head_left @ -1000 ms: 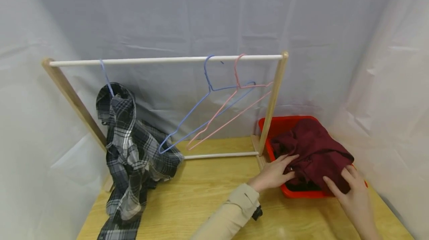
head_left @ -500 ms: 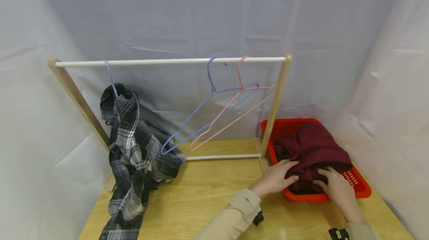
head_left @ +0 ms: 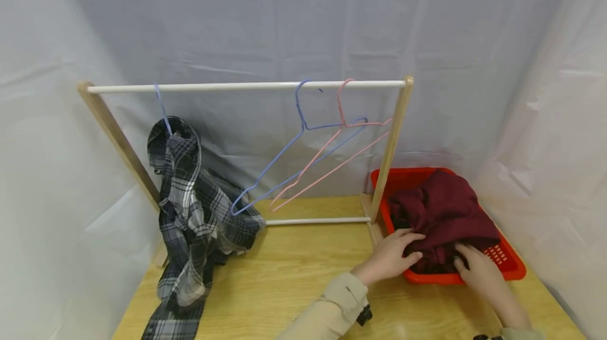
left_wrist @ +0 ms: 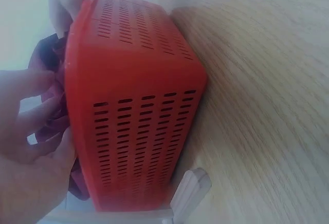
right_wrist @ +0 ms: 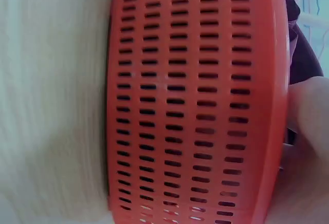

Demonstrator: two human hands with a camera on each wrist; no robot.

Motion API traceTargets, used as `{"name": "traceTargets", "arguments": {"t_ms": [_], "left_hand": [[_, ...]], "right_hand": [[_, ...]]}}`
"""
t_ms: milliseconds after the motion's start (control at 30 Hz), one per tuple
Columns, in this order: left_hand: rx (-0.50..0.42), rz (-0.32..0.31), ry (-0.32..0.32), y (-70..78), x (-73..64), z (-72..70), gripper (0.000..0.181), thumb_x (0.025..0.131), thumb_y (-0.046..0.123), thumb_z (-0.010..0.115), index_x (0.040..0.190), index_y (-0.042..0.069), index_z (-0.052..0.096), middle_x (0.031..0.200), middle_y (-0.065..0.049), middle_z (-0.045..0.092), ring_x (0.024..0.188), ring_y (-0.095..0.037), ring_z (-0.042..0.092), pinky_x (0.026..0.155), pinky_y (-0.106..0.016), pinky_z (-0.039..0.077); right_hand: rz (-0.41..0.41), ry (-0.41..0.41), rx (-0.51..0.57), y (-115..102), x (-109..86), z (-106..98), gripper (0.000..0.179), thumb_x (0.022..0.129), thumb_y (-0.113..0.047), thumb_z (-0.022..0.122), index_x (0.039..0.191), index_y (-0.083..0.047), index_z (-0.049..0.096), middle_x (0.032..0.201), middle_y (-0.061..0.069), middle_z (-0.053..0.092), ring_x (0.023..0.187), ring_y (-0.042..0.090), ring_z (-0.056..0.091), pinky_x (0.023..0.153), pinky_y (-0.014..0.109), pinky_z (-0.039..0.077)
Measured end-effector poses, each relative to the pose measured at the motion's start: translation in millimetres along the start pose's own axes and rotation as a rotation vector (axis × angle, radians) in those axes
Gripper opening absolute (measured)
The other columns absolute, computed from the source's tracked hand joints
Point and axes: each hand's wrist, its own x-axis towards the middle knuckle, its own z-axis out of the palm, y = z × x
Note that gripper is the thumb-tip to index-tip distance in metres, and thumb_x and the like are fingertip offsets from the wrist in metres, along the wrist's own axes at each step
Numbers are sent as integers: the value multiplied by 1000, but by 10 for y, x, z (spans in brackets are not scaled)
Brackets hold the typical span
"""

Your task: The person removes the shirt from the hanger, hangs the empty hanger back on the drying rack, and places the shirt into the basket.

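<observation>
A crumpled maroon garment (head_left: 450, 211) lies heaped in a red plastic basket (head_left: 514, 271) on the right. My left hand (head_left: 391, 255) is at the basket's near left corner, pinching the garment's folds between thumb and fingers. In the left wrist view the bent fingers of my left hand (left_wrist: 33, 131) meet the cloth just above the basket rim. My right hand (head_left: 481, 271) reaches over the front rim, its fingertips tucked under the garment's near edge and hidden. The right wrist view shows my right hand (right_wrist: 308, 147) only in part, beside the basket wall (right_wrist: 180, 100).
A rack with a white rail (head_left: 237, 87) and wooden posts stands left of the basket. On it hang a blue hanger (head_left: 275, 161), a pink hanger (head_left: 315, 158) and, at the left, a grey plaid shirt (head_left: 189, 197). The wooden table (head_left: 265, 292) lies below.
My right hand has moved left from the basket's right side and in under the garment's near edge. The basket's right corner is uncovered. My left hand has stayed at the corner.
</observation>
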Motion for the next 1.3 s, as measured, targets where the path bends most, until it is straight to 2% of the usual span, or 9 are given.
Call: {"name": "traceTargets", "arguments": {"t_ms": [100, 133, 200, 267, 367, 533, 700, 900, 1300], "left_hand": [[-74, 0, 79, -25, -54, -38, 34, 106, 26, 55, 139, 19, 61, 144, -6, 54, 127, -15, 57, 102, -24, 46], [-102, -5, 108, -30, -75, -58, 32, 106, 25, 55, 136, 19, 63, 142, -4, 56, 124, -14, 59, 100, -23, 47], [-149, -21, 167, -37, -120, -107, 28, 107, 25, 54, 131, 20, 66, 133, -1, 61, 113, -10, 62, 91, -19, 49], [-183, -37, 233, -41, -176, -168, 24, 107, 25, 54, 125, 20, 70, 123, 2, 66, 101, -4, 63, 82, -15, 49], [-244, -43, 320, -47, -272, -273, 22, 107, 25, 53, 116, 19, 73, 107, 5, 72, 84, 4, 61, 72, -10, 47], [-361, -23, 400, -52, -458, -451, 24, 107, 25, 52, 103, 14, 73, 84, 1, 73, 67, 7, 60, 60, -11, 49], [-416, -40, 431, -73, -686, -622, 26, 107, 24, 53, 98, 11, 74, 74, -3, 70, 56, -3, 59, 51, -14, 48], [-421, -107, 467, -141, -977, -778, 28, 107, 27, 53, 97, 12, 75, 72, -1, 68, 54, -2, 56, 47, -16, 46], [-423, -146, 649, -213, -1383, -983, 21, 104, 18, 59, 93, 14, 76, 69, 3, 67, 53, -5, 57, 48, -21, 50]], "right_hand": [[40, 229, 62, -125, -97, 16, 27, 92, -2, 65, 115, 11, 61, 113, 34, 61, 103, 53, 60, 81, 64, 46], [66, 322, 92, -175, -120, 10, 27, 92, -2, 65, 116, 9, 60, 112, 31, 62, 102, 48, 61, 81, 58, 47], [109, 518, 155, -274, -154, -9, 25, 93, -2, 65, 116, 6, 61, 110, 25, 62, 101, 29, 61, 83, 40, 47], [108, 685, 219, -363, -170, -42, 23, 93, 0, 64, 115, 4, 64, 106, 19, 63, 100, 6, 57, 84, 22, 40], [31, 798, 276, -490, -183, -75, 15, 92, 4, 59, 103, 2, 70, 95, 3, 66, 93, -18, 47, 79, 5, 31], [-121, 735, 348, -719, -181, -9, 19, 90, 11, 58, 90, -4, 70, 85, -18, 64, 80, -19, 52, 73, 2, 39], [-190, 639, 403, -969, -163, 144, 21, 91, 11, 62, 94, -8, 69, 81, -9, 67, 74, -9, 60, 71, 4, 44], [-251, 577, 467, -1248, -124, 291, 24, 92, 11, 63, 98, -12, 69, 80, -5, 69, 72, -1, 63, 69, 8, 47], [-305, 501, 460, -1583, -54, 518, 32, 82, 10, 76, 97, -17, 69, 77, -11, 67, 67, 0, 60, 59, 13, 47]]}}
